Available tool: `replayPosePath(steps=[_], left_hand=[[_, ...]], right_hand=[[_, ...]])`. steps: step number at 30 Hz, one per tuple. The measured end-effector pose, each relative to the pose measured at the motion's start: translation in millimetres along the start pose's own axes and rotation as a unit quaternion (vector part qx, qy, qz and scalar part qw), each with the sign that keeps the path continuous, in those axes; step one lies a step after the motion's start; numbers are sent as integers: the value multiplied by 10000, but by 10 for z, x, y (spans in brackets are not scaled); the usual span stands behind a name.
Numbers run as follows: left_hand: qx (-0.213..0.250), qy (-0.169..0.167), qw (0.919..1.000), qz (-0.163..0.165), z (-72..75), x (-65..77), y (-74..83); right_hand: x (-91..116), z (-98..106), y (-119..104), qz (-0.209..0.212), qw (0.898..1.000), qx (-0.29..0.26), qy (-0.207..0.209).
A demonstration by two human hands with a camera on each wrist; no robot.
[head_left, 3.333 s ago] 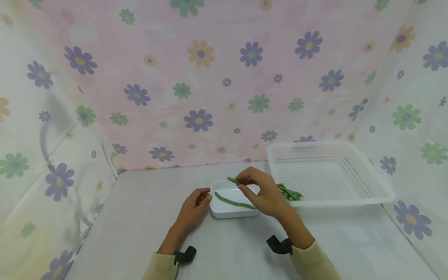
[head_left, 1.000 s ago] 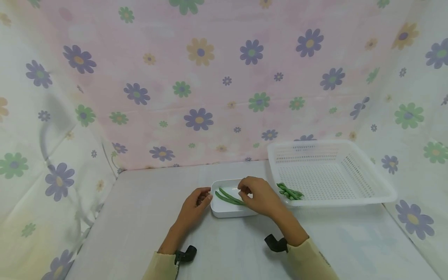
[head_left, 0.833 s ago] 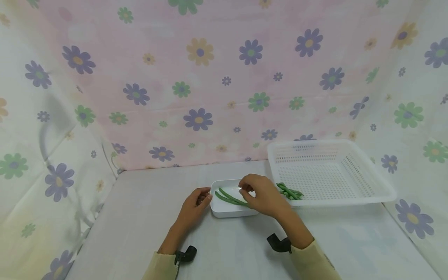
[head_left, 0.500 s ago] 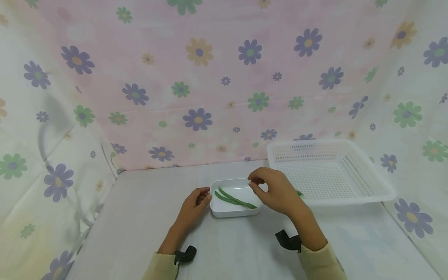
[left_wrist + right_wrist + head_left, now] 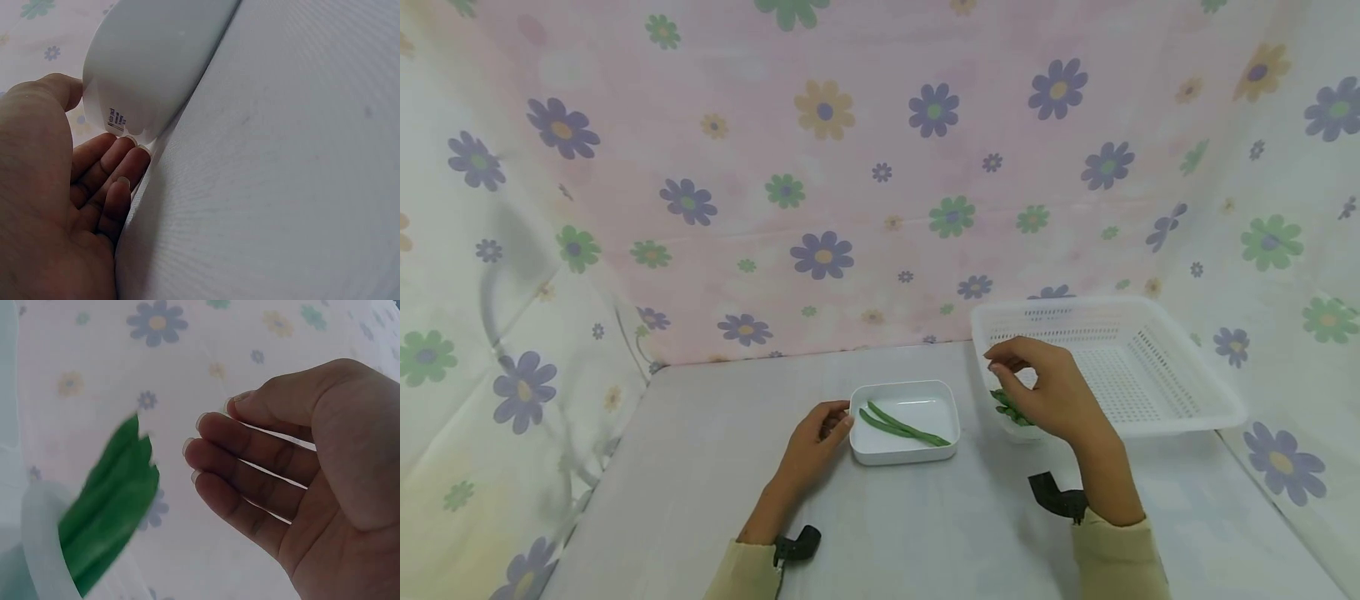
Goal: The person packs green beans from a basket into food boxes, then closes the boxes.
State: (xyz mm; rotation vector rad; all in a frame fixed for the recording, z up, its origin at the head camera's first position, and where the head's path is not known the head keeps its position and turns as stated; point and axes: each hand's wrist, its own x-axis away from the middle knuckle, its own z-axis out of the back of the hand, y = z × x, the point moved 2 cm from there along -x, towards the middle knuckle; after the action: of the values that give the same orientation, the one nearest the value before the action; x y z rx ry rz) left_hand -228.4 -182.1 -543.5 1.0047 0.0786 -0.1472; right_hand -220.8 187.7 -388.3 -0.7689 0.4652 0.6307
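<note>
A small white tray holds two green beans lying side by side. At its left end my left hand rests with thumb and fingertips against the outer wall. In the left wrist view, the thumb is up near the rim and the fingers are loosely bent lower at the tray. My right hand is raised by the left side of the white basket, fingers bent with nothing between them. Close to its fingertips, more green beans stick out over a translucent rim; in the head view the hand partly covers them.
The large white perforated basket stands at the back right of the white-covered table. Flower-patterned cloth hangs behind and at both sides. Each wrist wears a black camera mount.
My right hand carried a green bean to the tray and laid it beside the first. It has since moved right, away from the tray to the basket's beans. My left hand stays put.
</note>
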Motion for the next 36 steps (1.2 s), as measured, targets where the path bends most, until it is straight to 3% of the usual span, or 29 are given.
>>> replayPosePath(steps=[5,10,15,25,36], left_hand=[[-20,15,10000,-56,2,-7,-7],[-12,50,9999,-144,3,-3,-8],[5,32,10000,-73,-3,0,-13],[20,48,9999,-97,0,-8,-8],[-26,34,10000,-86,-4,-6,-13]], right_hand=[[55,96,156,-247,9996,65,-84],[119,124,310,-669,9961,23,-581],[192,141,442,-958,9882,-6,-1199],[241,124,575,-1854,9644,413,-1838],[288,21,719,-2044,9482,178,-2424]])
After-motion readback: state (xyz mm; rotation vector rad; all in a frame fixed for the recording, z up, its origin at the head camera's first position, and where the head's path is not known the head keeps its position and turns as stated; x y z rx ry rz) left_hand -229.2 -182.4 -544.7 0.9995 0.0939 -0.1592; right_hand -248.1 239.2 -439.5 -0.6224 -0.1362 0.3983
